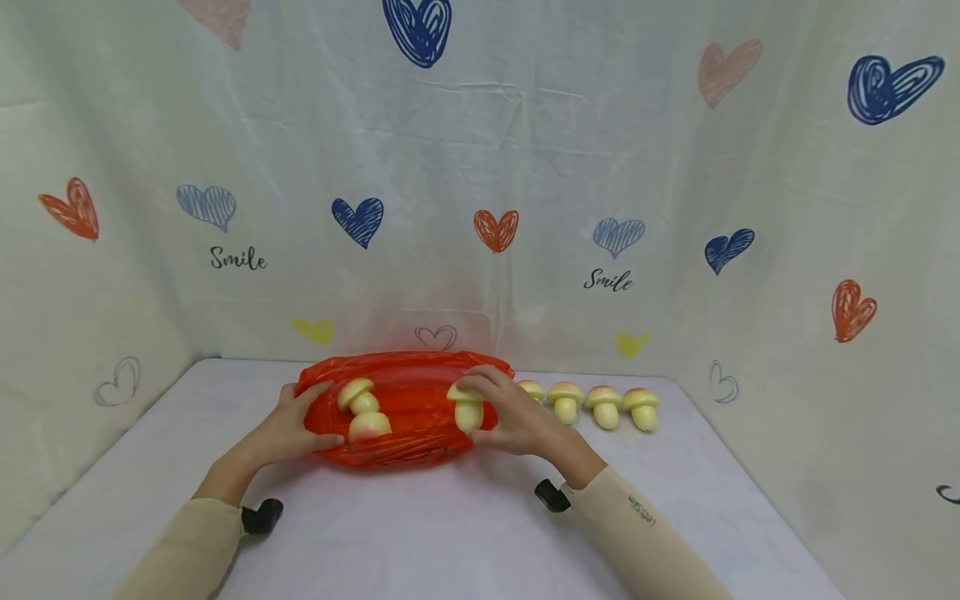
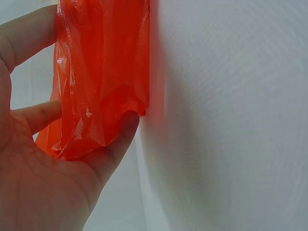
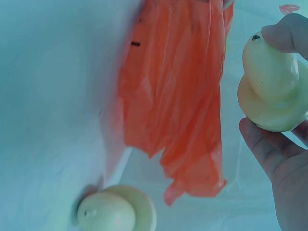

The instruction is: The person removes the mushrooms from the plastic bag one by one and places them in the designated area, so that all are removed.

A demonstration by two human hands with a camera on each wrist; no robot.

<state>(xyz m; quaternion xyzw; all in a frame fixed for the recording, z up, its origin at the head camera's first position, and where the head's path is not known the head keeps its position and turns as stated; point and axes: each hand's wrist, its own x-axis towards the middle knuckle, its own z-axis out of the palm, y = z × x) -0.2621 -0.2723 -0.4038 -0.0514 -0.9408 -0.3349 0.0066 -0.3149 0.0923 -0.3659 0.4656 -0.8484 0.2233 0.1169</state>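
A red plastic bag (image 1: 420,450) lies with its mouth spread wide on the white table. Inside its left part are a toy mushroom (image 1: 358,396) and a second mushroom (image 1: 369,427), both pale yellow-green. My left hand (image 1: 288,429) holds the bag's left end, thumb at the front and fingers at the back; the left wrist view shows the red film (image 2: 91,77) between them. Over the bag's right side, my right hand (image 1: 513,412) grips another mushroom (image 1: 468,410) between thumb and fingers. In the right wrist view this mushroom (image 3: 272,72) is raised beside the bag.
Several more mushrooms (image 1: 603,407) stand in a row right of the bag, the nearest partly behind my right hand. A white curtain (image 1: 427,283) with printed hearts hangs behind the table (image 1: 420,542). Black wrist cameras (image 1: 262,517) sit at both sleeves.
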